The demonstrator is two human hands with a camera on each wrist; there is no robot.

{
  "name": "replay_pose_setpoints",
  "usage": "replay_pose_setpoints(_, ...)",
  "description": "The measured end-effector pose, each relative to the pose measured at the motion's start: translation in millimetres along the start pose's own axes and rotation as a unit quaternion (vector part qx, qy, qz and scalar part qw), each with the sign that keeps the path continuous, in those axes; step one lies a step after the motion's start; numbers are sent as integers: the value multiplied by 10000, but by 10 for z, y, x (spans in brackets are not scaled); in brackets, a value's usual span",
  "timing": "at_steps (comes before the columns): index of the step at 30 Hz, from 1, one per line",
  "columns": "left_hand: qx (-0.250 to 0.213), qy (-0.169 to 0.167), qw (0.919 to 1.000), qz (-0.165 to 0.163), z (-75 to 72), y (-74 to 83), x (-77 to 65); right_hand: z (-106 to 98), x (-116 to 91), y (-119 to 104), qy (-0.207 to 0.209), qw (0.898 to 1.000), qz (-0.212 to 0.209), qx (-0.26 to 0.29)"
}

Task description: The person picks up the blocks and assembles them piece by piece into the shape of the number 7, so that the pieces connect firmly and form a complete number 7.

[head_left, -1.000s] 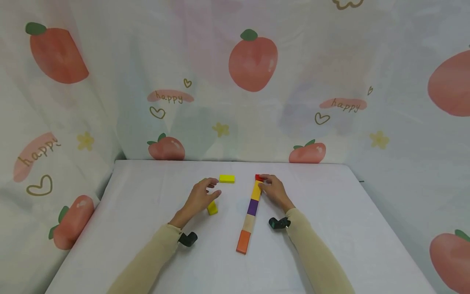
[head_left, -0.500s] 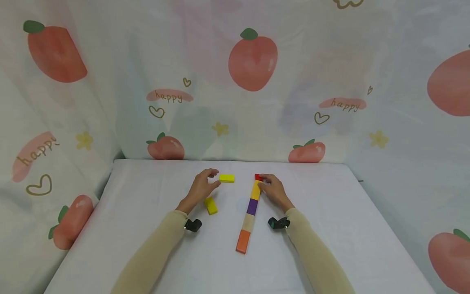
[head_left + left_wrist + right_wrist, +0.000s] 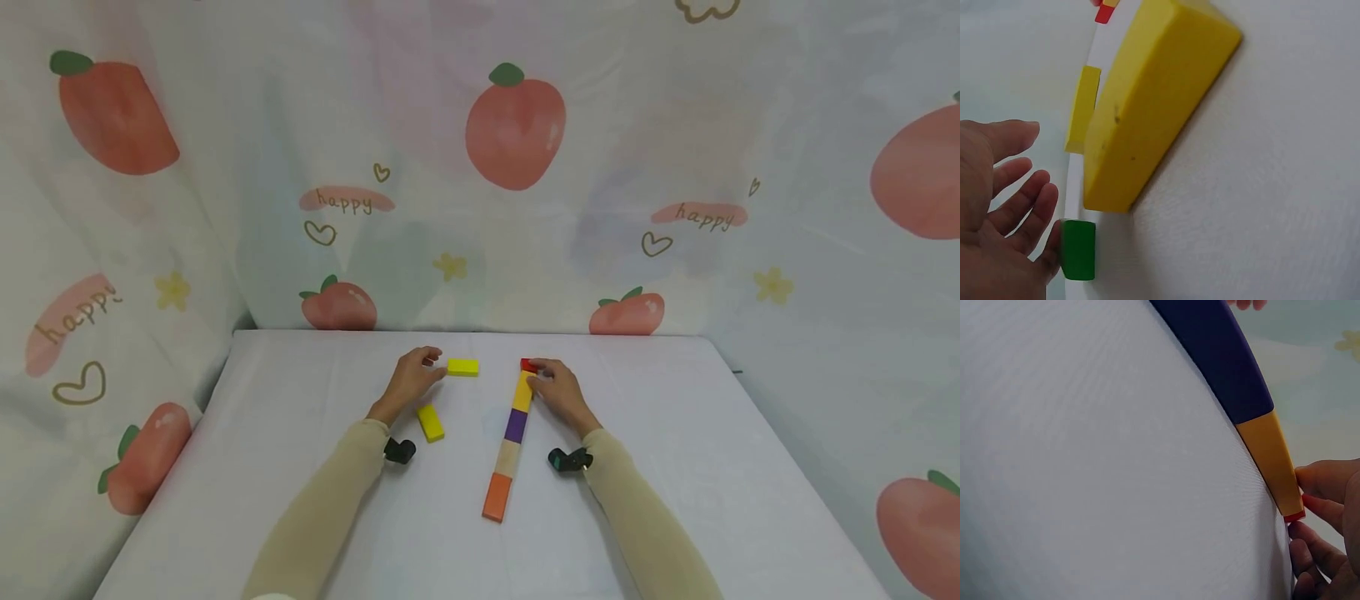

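Note:
My left hand point(image 3: 411, 377) holds nothing; its fingers are loosely bent beside a yellow block point(image 3: 463, 367), thumb close to that block's left end. A second yellow block point(image 3: 431, 423) lies nearer, below the hand, large in the left wrist view. A green block point(image 3: 1079, 249) shows by the little finger there, hidden in the head view. My right hand point(image 3: 562, 390) holds the red block point(image 3: 527, 364) at the far end of a row, its thumb against the orange-yellow block point(image 3: 522, 392). After that come a purple block point(image 3: 515, 426), a beige block point(image 3: 507, 458) and an orange block point(image 3: 497, 497).
The row slants across the middle of the white table point(image 3: 645, 392), its blocks end to end. A patterned curtain point(image 3: 517, 250) hangs along the table's back edge and both sides. Black wrist cameras point(image 3: 569, 460) sit at both cuffs.
My left hand has moved away from me, past the nearer yellow block and up beside the farther one, uncovering the nearer one. My right hand has stayed at the red block.

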State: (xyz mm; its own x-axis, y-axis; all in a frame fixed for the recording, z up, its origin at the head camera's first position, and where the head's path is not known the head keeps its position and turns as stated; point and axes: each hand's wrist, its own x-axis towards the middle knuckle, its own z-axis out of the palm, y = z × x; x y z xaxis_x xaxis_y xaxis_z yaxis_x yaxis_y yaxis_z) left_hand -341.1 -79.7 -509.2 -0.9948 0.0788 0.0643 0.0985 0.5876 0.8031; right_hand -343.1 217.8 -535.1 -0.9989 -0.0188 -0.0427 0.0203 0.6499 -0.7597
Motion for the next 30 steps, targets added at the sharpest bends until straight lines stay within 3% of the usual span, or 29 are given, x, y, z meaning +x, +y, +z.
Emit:
replay_pose_setpoints(11,335,-144,9992,-136,77,-100,74,14,-2,24,18,9998,-94,-163)
replay_pose_setpoints(23,854,-333,9956,-216,84,-76,161,11,19,23,49,9999,-68,-104)
replay_pose_setpoints(30,1230,-295,9920,-20,141,-86,180,-2,-13,15,17,10000,8,-88)
